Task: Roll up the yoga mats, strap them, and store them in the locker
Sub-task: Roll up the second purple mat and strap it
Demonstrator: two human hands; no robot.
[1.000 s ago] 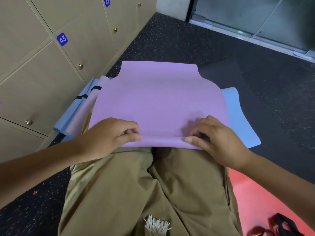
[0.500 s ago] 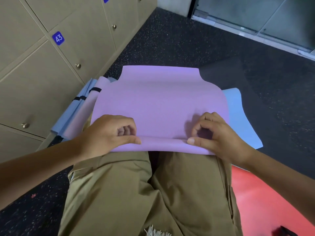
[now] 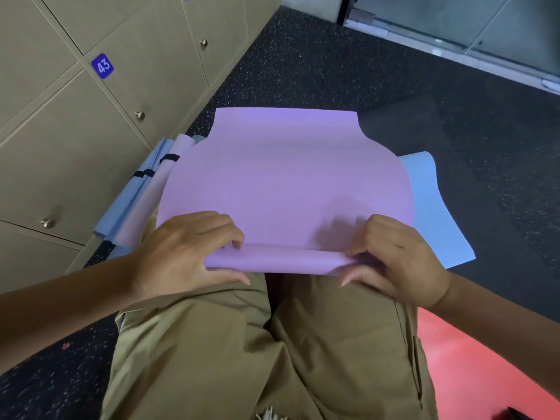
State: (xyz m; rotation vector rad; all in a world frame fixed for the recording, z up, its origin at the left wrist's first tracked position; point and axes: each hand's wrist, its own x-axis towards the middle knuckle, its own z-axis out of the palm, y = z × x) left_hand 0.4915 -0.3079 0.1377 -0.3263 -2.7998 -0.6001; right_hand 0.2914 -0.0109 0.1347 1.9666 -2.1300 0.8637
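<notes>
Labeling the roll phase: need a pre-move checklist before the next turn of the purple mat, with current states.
1. Both hands on the rolled edge: ok. The left hand and right hand each grip an end of the roll.
2. Roll started on the purple mat: ok, a first small turn shows at the near edge.
3. Roll even across its width: cannot tell, the hands cover both ends.
4. Path ahead free: ok, the flat part of the mat carries nothing.
5. Layer underneath staying out of the roll: ok, the blue mat lies flat beneath, to the right.
6. Strap within reach: cannot tell, the only straps in view are around the rolled mats by the lockers.
</notes>
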